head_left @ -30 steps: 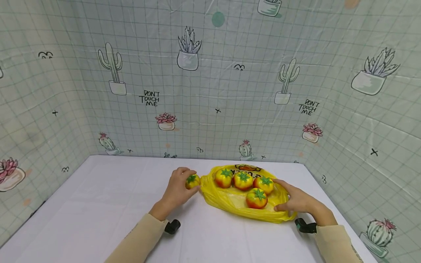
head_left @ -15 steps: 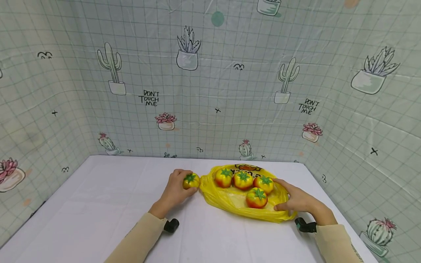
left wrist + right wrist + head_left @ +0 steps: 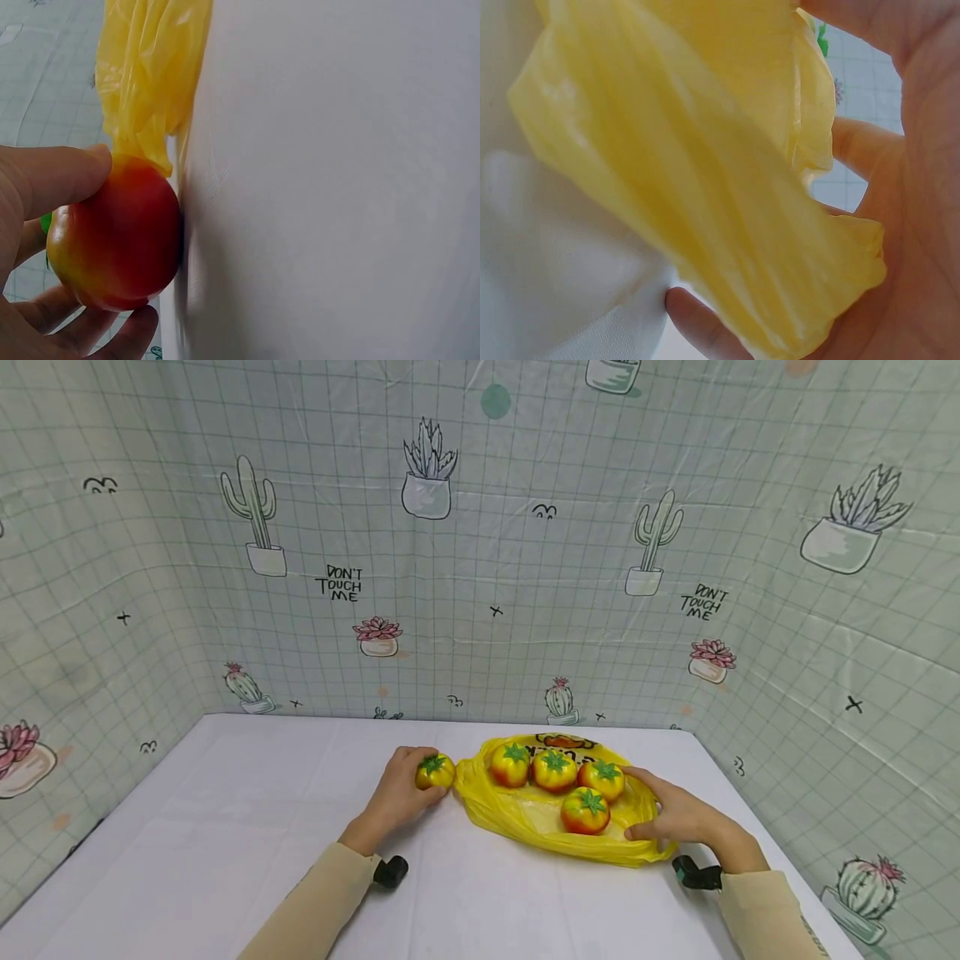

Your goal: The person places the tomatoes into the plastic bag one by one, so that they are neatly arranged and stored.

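Note:
A red-and-yellow tomato [image 3: 435, 771] with a green leafy top is gripped in my left hand [image 3: 397, 791]. In the left wrist view, the thumb lies over the upper side of this tomato [image 3: 124, 236] and the fingers curve beneath. Its side meets the gathered left end of a yellow plastic bag [image 3: 517, 828]. My right hand [image 3: 678, 814] curves round the bag's right end, thumb over the near rim and fingers along the far side. Loose yellow film [image 3: 682, 180] falls across the palm in the right wrist view. Several similar tomatoes, including the nearest one [image 3: 585, 812], sit on the bag.
A white cloth [image 3: 247, 810] covers the table. Behind and on both sides hang grid-patterned sheets [image 3: 487, 552] printed with cacti. Dark wrist-worn devices, including the left one [image 3: 391, 872], sit below each hand.
My left hand has shifted slightly left with the tomato and turned a little, so more of the tomato shows. The right hand, the bag and its tomatoes stay put.

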Demonstrator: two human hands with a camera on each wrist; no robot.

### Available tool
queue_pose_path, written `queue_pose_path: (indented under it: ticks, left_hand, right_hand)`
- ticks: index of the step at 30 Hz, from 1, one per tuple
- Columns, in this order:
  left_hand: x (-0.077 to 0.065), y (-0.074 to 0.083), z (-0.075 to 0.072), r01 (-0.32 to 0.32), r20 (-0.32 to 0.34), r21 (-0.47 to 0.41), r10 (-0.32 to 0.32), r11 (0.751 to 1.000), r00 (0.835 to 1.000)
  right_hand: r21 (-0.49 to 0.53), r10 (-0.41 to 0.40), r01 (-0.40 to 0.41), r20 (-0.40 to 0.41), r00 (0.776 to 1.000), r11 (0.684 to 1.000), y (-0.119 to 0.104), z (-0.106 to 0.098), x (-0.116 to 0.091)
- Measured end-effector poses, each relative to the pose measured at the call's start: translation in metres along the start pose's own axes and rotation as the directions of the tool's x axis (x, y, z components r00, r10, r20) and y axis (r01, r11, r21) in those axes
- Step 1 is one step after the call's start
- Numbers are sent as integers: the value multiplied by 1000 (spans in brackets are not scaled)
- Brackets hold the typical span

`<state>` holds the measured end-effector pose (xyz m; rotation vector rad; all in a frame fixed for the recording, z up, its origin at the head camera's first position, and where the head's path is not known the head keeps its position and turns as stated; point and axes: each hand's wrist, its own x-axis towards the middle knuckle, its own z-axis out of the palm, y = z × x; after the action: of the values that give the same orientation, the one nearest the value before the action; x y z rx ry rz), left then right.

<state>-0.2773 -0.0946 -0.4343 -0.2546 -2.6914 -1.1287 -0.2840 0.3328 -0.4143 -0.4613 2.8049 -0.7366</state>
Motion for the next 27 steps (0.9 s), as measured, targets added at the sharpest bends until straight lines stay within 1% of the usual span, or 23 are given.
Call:
queue_pose_path:
  ticks: [4, 8, 14, 24, 27]
  left_hand:
    - [0, 0, -1, -1, 3, 5, 1, 1000, 1000]
    - [0, 0, -2, -7, 6, 10, 7, 1000, 1000]
    - [-2, 1, -2, 5, 12, -2, -5, 1000, 1000]
    - [-2, 4, -2, 10, 16, -9, -10, 1000, 1000]
    - [-2, 5, -2, 0, 11, -14, 0, 1000, 1000]
  right_hand:
    - [2, -9, 9, -3, 1000, 1000, 1, 0, 0]
    - [4, 0, 0, -1, 1000, 1000, 1, 1, 0]
    - [3, 12, -12, -1, 1000, 1000, 0, 2, -1]
    - [-12, 5, -5, -8, 1000, 1000, -1, 1, -1]
    - [-11, 6, -6, -8, 1000, 1000, -1, 0, -1]
